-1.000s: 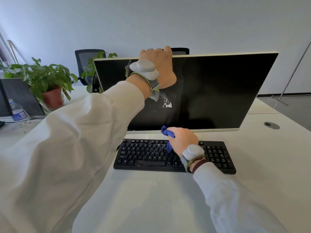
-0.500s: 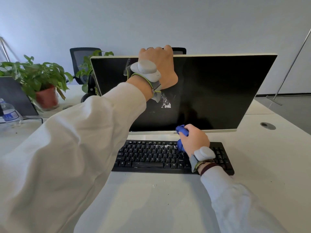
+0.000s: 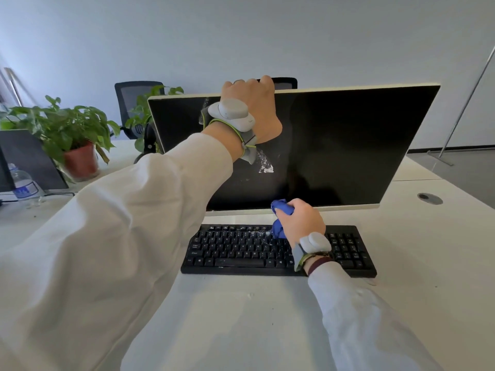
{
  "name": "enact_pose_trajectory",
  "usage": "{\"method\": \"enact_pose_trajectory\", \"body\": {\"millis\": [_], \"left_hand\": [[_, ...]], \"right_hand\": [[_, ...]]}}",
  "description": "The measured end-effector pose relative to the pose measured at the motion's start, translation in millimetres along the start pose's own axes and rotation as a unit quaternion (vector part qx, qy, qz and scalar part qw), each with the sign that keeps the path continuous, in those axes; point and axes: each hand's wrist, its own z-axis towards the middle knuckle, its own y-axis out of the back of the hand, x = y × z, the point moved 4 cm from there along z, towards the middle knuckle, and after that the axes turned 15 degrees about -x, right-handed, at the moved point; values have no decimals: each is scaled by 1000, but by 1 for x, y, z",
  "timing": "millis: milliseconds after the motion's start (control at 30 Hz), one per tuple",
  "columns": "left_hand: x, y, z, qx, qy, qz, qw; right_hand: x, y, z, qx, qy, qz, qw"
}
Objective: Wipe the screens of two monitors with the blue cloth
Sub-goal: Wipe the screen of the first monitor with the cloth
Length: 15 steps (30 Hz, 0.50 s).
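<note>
Left hand (image 3: 254, 108) grips the monitor (image 3: 348, 145) top edge; right hand (image 3: 301, 222) holds the bunched cloth (image 3: 281, 210) at the monitor's bottom edge.

Nothing here can be read for sure. The keyboard (image 3: 241, 249), at the middle of the bench, has white letters and signs on its black keys, all too small to make out. The water bottle (image 3: 22, 183) at the left edge wears a blue-and-white label with blurred print. The lower frame of the monitor (image 3: 348, 145) shows no legible mark, and the blue cloth (image 3: 281, 207) hides part of it.
</note>
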Motion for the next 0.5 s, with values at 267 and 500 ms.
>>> {"method": "enact_pose_trajectory", "body": {"millis": [267,500], "left_hand": [[-1,1,-1,-11,-1,10,1000],[0,3,-2,-18,-5,-13,1000]], "right_hand": [[-2,-4,1,-19,-47,17,999],[61,-47,-26,39,-7,27,999]]}}
